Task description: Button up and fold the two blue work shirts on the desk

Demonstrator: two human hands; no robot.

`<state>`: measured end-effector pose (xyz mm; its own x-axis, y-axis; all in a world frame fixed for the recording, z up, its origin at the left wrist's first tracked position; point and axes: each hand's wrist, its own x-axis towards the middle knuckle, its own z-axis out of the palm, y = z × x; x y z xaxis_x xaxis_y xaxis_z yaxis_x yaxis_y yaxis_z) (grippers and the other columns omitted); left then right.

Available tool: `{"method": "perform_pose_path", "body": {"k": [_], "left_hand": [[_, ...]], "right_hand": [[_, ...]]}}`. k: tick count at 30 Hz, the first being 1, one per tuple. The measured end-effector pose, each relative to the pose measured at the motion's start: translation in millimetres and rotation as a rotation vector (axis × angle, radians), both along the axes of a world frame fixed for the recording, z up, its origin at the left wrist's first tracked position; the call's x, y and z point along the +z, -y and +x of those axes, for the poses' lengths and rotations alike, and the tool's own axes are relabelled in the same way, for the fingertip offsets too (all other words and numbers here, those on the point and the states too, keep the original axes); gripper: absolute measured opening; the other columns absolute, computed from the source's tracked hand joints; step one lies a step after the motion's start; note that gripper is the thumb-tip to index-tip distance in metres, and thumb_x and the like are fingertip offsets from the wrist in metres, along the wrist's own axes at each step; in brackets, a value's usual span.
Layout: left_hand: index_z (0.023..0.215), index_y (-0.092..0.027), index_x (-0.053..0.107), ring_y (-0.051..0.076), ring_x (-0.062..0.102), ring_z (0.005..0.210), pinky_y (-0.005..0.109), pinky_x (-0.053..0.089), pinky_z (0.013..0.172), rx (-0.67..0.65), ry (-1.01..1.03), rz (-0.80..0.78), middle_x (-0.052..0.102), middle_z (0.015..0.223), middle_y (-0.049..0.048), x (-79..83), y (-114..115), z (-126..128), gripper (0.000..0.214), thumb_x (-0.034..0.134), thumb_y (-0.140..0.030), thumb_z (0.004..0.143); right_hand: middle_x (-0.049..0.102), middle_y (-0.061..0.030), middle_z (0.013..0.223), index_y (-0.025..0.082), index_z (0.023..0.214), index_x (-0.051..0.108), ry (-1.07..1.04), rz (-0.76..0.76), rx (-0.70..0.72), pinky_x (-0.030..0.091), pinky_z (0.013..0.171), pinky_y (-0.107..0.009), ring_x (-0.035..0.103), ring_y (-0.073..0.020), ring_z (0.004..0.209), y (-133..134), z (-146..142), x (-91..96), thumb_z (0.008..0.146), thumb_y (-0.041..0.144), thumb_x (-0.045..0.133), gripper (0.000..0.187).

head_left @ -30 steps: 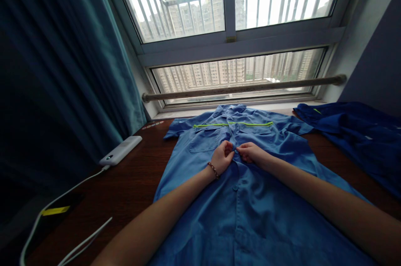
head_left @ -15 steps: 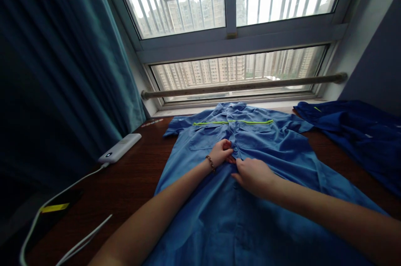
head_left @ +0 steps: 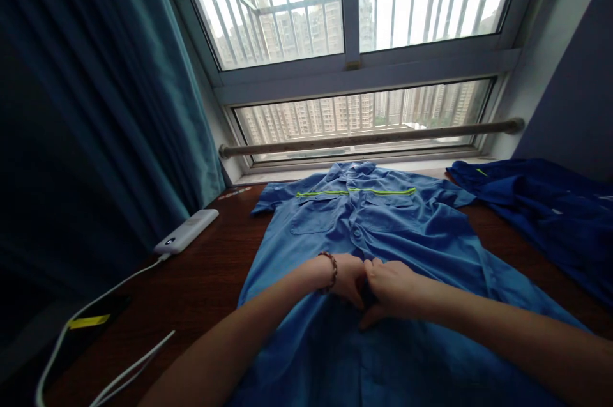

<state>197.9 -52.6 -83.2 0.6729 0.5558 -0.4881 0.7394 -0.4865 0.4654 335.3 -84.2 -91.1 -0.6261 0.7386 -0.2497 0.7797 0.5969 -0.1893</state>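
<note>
A light blue short-sleeved work shirt (head_left: 306, 253) lies front up, collar toward the window, with a yellow-green stripe (head_left: 330, 192) across the chest. My left hand (head_left: 348, 276), a beaded bracelet on its wrist, pinches the shirt's front placket around mid-body. Right beside it, my right hand (head_left: 390, 289) grips the same placket, fingertips almost touching the left ones. The bit of cloth between the fingers is mostly hidden. Just above the hands a button (head_left: 357, 234) shows on the placket.
A dark blue garment (head_left: 536, 209) lies to the right on the brown wooden table (head_left: 211, 292). To the left are a white power bank (head_left: 188, 232) with a white cable (head_left: 115, 282) and a blue curtain (head_left: 129, 94). A metal rail (head_left: 373, 138) crosses the window.
Both hands have moved down the placket toward me, to a lower spot on the shirt. A button that was under the fingers is now uncovered. The view has shifted slightly.
</note>
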Motion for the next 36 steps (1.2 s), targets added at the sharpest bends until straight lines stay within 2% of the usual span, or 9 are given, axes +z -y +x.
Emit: {"method": "perform_pose_path", "body": {"k": [3, 5, 7, 10, 15, 19, 24, 31, 36], "left_hand": [[0.043, -0.019, 0.051, 0.013, 0.047, 0.038, 0.022, 0.032, 0.039, 0.093, -0.004, 0.183, 0.048, 0.035, -0.0041, -17.0, -6.7, 2.3, 0.025, 0.067, -0.034, 0.054], [0.05, -0.019, 0.053, 0.011, 0.046, 0.039, 0.02, 0.029, 0.039, 0.184, 0.11, 0.254, 0.049, 0.038, -0.0058, -27.1, -18.1, -0.5, 0.023, 0.071, -0.033, 0.05], [0.06, -0.019, 0.056, 0.01, 0.047, 0.042, 0.018, 0.027, 0.039, 0.283, 0.266, 0.354, 0.051, 0.045, -0.0065, -36.0, -31.2, -5.4, 0.026, 0.074, -0.032, 0.046], [0.073, -0.019, 0.058, 0.01, 0.05, 0.05, 0.018, 0.03, 0.044, 0.378, 0.448, 0.473, 0.056, 0.056, -0.0043, -48.9, -47.0, -12.6, 0.03, 0.071, -0.035, 0.052], [0.081, -0.017, 0.059, 0.01, 0.049, 0.056, 0.019, 0.035, 0.05, 0.406, 0.578, 0.454, 0.06, 0.067, -0.0021, -63.4, -55.1, -17.3, 0.03, 0.066, -0.038, 0.06], [0.078, -0.016, 0.061, 0.01, 0.049, 0.058, 0.019, 0.036, 0.052, 0.398, 0.622, 0.438, 0.061, 0.069, -0.0011, -65.8, -54.9, -17.0, 0.025, 0.066, -0.033, 0.061], [0.071, -0.015, 0.061, 0.011, 0.052, 0.062, 0.021, 0.04, 0.058, 0.399, 0.71, 0.467, 0.059, 0.07, 0.0004, -64.0, -54.2, -15.4, 0.012, 0.064, -0.024, 0.064], [0.071, -0.014, 0.06, 0.012, 0.053, 0.068, 0.022, 0.042, 0.061, 0.42, 0.879, 0.49, 0.059, 0.076, 0.0024, -48.9, -38.2, -7.8, 0.009, 0.061, -0.022, 0.066], [0.075, -0.015, 0.061, 0.01, 0.051, 0.06, 0.021, 0.04, 0.056, 0.446, 0.851, 0.503, 0.059, 0.068, 0.0011, -48.4, -32.2, -5.1, 0.014, 0.06, -0.027, 0.069]], "right_hand": [[0.055, -0.0171, 0.095, 0.009, 0.106, 0.051, -0.106, 0.052, 0.03, 0.042, 0.072, -0.036, 0.053, -0.0309, 0.086, -20.1, 9.0, -16.7, 0.046, 0.063, 0.064, 0.081], [0.053, -0.0169, 0.094, 0.009, 0.105, 0.05, -0.168, 0.115, 0.04, 0.041, 0.072, -0.038, 0.052, -0.0311, 0.086, -37.8, 17.0, -26.2, 0.048, 0.066, 0.061, 0.081], [0.052, -0.0161, 0.094, 0.01, 0.102, 0.05, -0.221, 0.175, 0.029, 0.04, 0.074, -0.039, 0.051, -0.03, 0.087, -55.7, 25.2, -33.5, 0.052, 0.066, 0.058, 0.076], [0.051, -0.0125, 0.093, 0.013, 0.094, 0.051, -0.325, 0.227, -0.036, 0.038, 0.076, -0.036, 0.048, -0.0258, 0.088, -74.7, 35.1, -41.7, 0.06, 0.062, 0.056, 0.06], [0.053, -0.0061, 0.086, 0.017, 0.086, 0.052, -0.531, 0.299, -0.144, 0.038, 0.072, -0.03, 0.047, -0.0193, 0.082, -75.9, 39.5, -52.7, 0.065, 0.051, 0.057, 0.041], [0.054, -0.0028, 0.075, 0.016, 0.076, 0.054, -0.588, 0.243, -0.139, 0.036, 0.065, -0.027, 0.048, -0.0159, 0.072, -71.9, 39.0, -55.5, 0.067, 0.044, 0.059, 0.03], [0.052, 0.0014, 0.063, 0.015, 0.067, 0.055, -0.811, 0.059, -0.187, 0.034, 0.056, -0.023, 0.046, -0.0115, 0.06, -76.8, 42.5, -53.5, 0.069, 0.037, 0.058, 0.022], [0.062, -0.0024, 0.067, 0.011, 0.075, 0.063, -1.263, -0.628, -0.42, 0.04, 0.055, -0.024, 0.053, -0.0113, 0.056, -70.9, 46.3, -46.0, 0.063, 0.047, 0.062, 0.038], [0.06, -0.0012, 0.064, 0.012, 0.07, 0.063, -1.367, -0.701, -0.476, 0.039, 0.053, -0.022, 0.052, -0.0096, 0.054, -61.5, 43.3, -42.0, 0.06, 0.048, 0.064, 0.037]]}}
